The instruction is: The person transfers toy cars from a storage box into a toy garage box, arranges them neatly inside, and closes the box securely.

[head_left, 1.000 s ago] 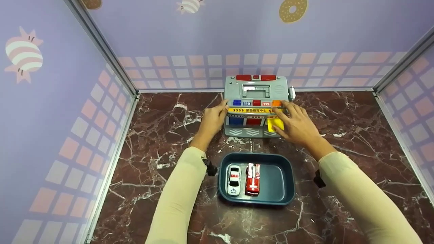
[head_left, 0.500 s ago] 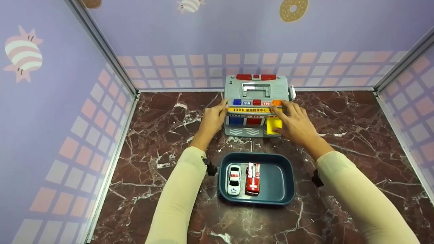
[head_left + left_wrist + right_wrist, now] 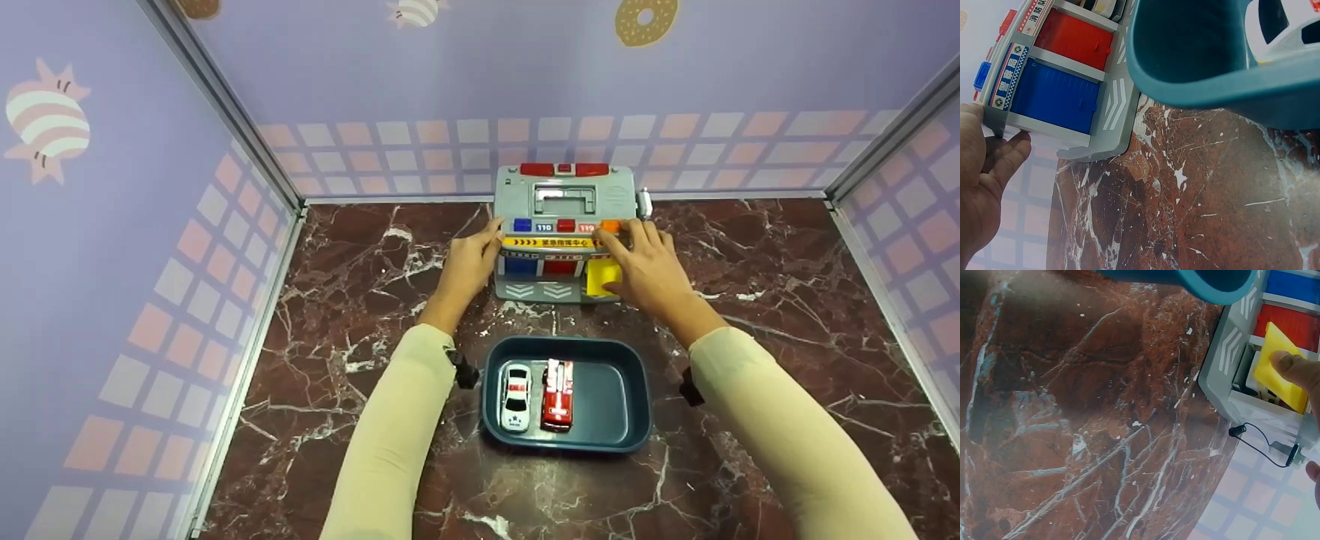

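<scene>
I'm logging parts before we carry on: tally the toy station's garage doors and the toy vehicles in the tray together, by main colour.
Red: 2 (red garage door, toy fire truck)
Blue: 1 (blue garage door)
Yellow: 1 (yellow garage door)
White: 1 (toy police car)
Total: 5

Reads "110" on one label (image 3: 544, 227) and "119" on another label (image 3: 586, 228) of the grey toy station (image 3: 516, 196), "紧急指挥中心" on the yellow strip (image 3: 564, 243), "警察局" over the blue door (image 3: 1055, 93), "消防队" over the red door (image 3: 1075, 39). Shows white chevrons (image 3: 557, 290) on the ramp (image 3: 538, 293), illegible lettering (image 3: 514, 425) on the white toy car (image 3: 516, 397).
</scene>
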Demonstrator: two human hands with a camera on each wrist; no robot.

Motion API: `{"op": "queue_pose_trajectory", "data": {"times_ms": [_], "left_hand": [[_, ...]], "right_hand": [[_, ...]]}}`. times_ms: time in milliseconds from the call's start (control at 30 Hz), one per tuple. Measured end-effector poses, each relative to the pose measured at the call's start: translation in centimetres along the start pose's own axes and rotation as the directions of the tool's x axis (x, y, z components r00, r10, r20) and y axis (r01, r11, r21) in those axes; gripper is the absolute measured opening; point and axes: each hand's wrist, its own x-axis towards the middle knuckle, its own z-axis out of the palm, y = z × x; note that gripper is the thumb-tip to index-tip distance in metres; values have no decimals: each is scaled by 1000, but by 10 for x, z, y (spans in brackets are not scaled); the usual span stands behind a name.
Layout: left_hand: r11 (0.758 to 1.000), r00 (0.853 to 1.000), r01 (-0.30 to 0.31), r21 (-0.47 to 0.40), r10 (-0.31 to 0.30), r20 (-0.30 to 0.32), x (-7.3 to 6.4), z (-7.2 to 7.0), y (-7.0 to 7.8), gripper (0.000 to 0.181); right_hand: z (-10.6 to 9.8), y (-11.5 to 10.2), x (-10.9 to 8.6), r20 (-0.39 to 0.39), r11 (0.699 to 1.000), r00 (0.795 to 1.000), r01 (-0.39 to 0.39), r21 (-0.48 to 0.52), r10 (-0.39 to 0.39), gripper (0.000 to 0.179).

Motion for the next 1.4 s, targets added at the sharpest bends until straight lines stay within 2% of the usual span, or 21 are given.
{"op": "queue_pose_trajectory", "data": {"times_ms": [200, 467, 600, 867, 1133, 1400], "left_hand": [[1000, 1000, 22, 8, -22, 7, 0, -2, 1, 40], [1000, 1000, 18, 2, -18, 0, -1, 1, 1, 40], [1000, 1000, 15, -9, -16, -9, -2, 4, 0, 39], [999, 999, 36, -26, -36, 8, -2, 5, 1, 42], [1000, 1000, 20, -25, -20, 4, -1, 2, 1, 42], [1000, 1000, 27, -12, -27, -10, -1, 2, 0, 40]], "right_hand": [[2, -4, 11, 61, 998, 997, -35, -44, 37, 100], [11, -7, 12, 76, 990, 994, -70, -122, 79, 100], [19, -7, 9, 52, 986, 994, -83, -147, 92, 98], [32, -5, 9, -20, 981, 992, -126, -147, 124, 81], [35, -5, 12, -37, 976, 992, -124, -176, 119, 83], [40, -5, 14, -61, 980, 991, -124, -152, 116, 84]]}}
